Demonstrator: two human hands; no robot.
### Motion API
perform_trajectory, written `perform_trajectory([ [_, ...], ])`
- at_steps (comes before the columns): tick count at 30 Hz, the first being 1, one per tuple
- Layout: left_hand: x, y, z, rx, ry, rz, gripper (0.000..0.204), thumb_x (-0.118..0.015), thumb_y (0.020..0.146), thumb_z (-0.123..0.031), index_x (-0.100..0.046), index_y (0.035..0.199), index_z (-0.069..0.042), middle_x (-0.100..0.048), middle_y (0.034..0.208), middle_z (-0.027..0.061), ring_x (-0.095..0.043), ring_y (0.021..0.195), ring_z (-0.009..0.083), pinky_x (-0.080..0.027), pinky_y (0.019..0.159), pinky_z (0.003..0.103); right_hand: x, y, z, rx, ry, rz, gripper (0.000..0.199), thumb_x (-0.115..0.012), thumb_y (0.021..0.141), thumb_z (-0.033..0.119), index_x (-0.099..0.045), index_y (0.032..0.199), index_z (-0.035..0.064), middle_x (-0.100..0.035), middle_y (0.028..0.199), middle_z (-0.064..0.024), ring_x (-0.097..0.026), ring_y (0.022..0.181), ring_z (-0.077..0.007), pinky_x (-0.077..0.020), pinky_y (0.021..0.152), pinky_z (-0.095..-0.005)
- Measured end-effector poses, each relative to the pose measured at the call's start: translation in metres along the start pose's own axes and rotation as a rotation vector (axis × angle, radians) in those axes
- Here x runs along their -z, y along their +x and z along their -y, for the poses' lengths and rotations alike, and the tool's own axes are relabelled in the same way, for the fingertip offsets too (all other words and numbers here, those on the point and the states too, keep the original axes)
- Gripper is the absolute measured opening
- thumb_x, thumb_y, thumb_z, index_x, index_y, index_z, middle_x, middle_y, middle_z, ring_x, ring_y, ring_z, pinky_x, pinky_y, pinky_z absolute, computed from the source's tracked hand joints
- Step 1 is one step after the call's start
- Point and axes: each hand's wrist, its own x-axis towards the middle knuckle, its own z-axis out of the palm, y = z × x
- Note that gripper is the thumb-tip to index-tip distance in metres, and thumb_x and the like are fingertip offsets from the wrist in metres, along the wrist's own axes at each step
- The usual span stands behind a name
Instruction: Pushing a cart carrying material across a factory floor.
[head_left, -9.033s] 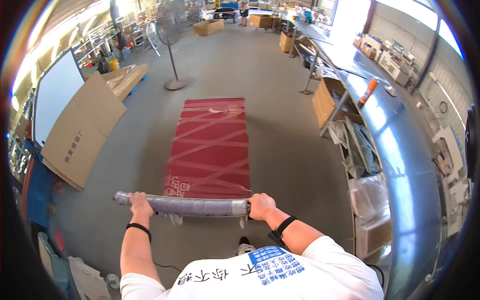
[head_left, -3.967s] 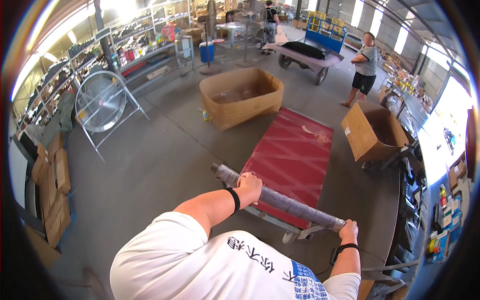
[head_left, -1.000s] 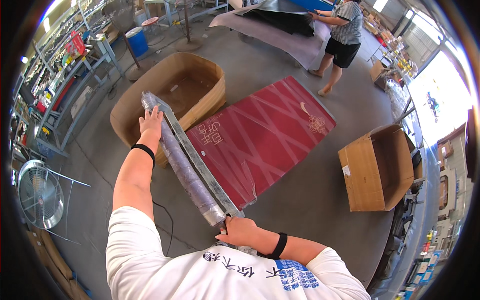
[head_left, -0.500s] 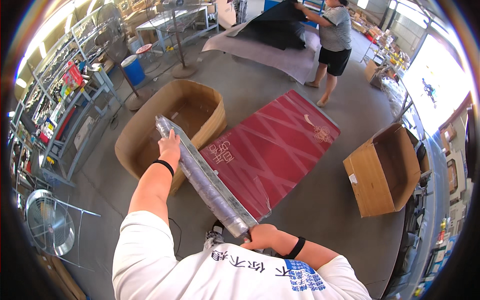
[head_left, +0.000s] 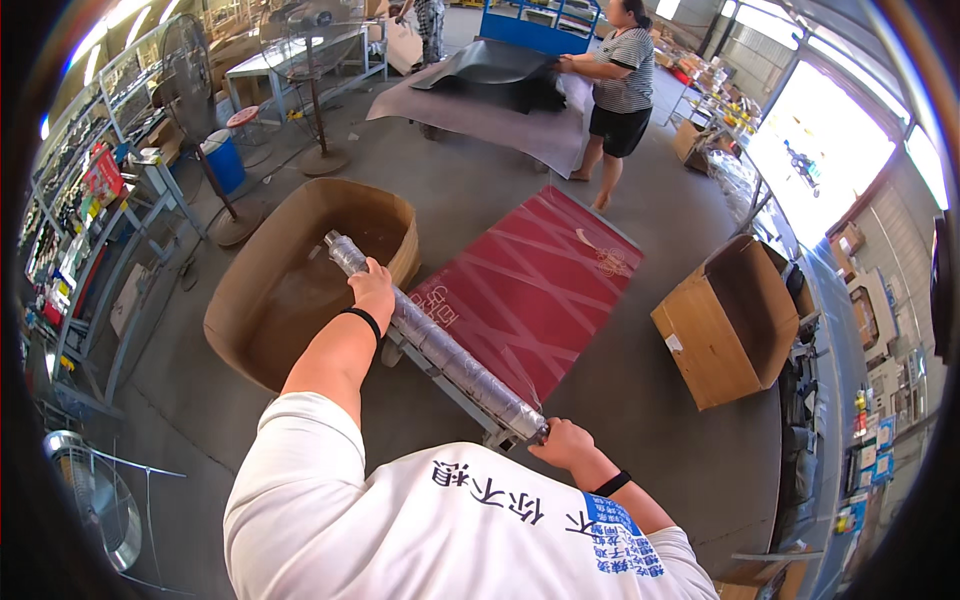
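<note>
A long roll of clear stretch film (head_left: 455, 355) lies slantwise across the near end of a dark red panel (head_left: 530, 290) with gold markings. My left hand (head_left: 372, 291) is closed around the roll towards its far left end. My right hand (head_left: 565, 443) grips its near right end, with the fingertips partly hidden. Shiny bands of film criss-cross the panel's face. Under the near end shows part of a metal frame (head_left: 440, 378) with a wheel.
A large open carton (head_left: 235, 315) stands left of the panel, another carton (head_left: 690, 350) to the right. Beyond, a person (head_left: 622, 95) handles a black sheet (head_left: 490, 75) on a covered table. Pedestal fans (head_left: 190, 100) and a cluttered rack (head_left: 95, 260) line the left side.
Both hands have carried the roll forward and right, from the panel's near edge to over its near end. The person beyond has lowered the black sheet.
</note>
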Motion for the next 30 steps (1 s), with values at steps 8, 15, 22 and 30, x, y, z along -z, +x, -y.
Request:
perform_trajectory([
  [8, 0.010, 0.022, -0.014, -0.016, -0.024, 0.009, 0.077, -0.069, 0.086, -0.025, -0.032, 0.150, -0.004, -0.021, 0.158, 0.0206, -0.056, 0.120, 0.0418, -0.046, 0.097, 0.050, 0.001, -0.001, 0.002, -0.143, 0.178, -0.160, 0.065, -0.070, 0.077, 0.044, -0.057, 0.129, 0.0083, -0.060, 0.125, -0.0183, -0.059, 0.116, -0.0343, -0.0489, 0.097, -0.0420],
  [15, 0.016, 0.035, -0.024, -0.023, -0.084, -0.010, 0.074, -0.065, 0.089, -0.023, -0.030, 0.152, -0.008, -0.020, 0.160, 0.0176, -0.054, 0.121, 0.0449, -0.047, 0.097, 0.050, 0.011, 0.012, -0.005, -0.155, 0.193, -0.202, 0.061, -0.070, 0.074, 0.038, -0.060, 0.127, 0.0094, -0.061, 0.123, -0.0165, -0.060, 0.115, -0.0327, -0.0490, 0.097, -0.0401],
  [22, 0.023, 0.043, -0.028, -0.074, -0.018, -0.035, 0.075, -0.064, 0.090, -0.024, -0.027, 0.153, -0.005, -0.021, 0.160, 0.0195, -0.056, 0.119, 0.0428, -0.048, 0.095, 0.049, 0.011, 0.025, -0.009, -0.193, 0.236, -0.236, 0.060, -0.073, 0.072, 0.038, -0.063, 0.124, 0.0103, -0.063, 0.120, -0.0165, -0.060, 0.114, -0.0331, -0.0489, 0.098, -0.0404],
  [30, 0.026, 0.051, -0.030, -0.065, -0.040, -0.024, 0.074, -0.062, 0.091, -0.022, -0.026, 0.153, -0.004, -0.022, 0.159, 0.0213, -0.055, 0.121, 0.0435, -0.048, 0.096, 0.050, 0.034, 0.028, -0.005, -0.189, 0.158, -0.159, 0.058, -0.066, 0.074, 0.038, -0.062, 0.127, 0.0163, -0.061, 0.124, -0.0119, -0.061, 0.114, -0.0292, -0.0502, 0.097, -0.0387],
])
